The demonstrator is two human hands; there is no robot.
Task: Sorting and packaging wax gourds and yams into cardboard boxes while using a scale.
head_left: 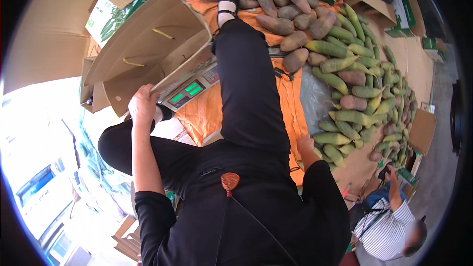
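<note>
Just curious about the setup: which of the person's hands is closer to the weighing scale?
Left. The left hand grips the cardboard box edge right beside the scale; the right hand is apart, across the outstretched leg, by the green produce.

An orange cloth on the floor carries piled mangoes and a scale.

Single head-worn fisheye view, looking steeply down the wearer's own body from close above; the left hand and right hand lie near centre, a scale and heaped mangoes recede toward the upper rim, where straight edges bow
</note>
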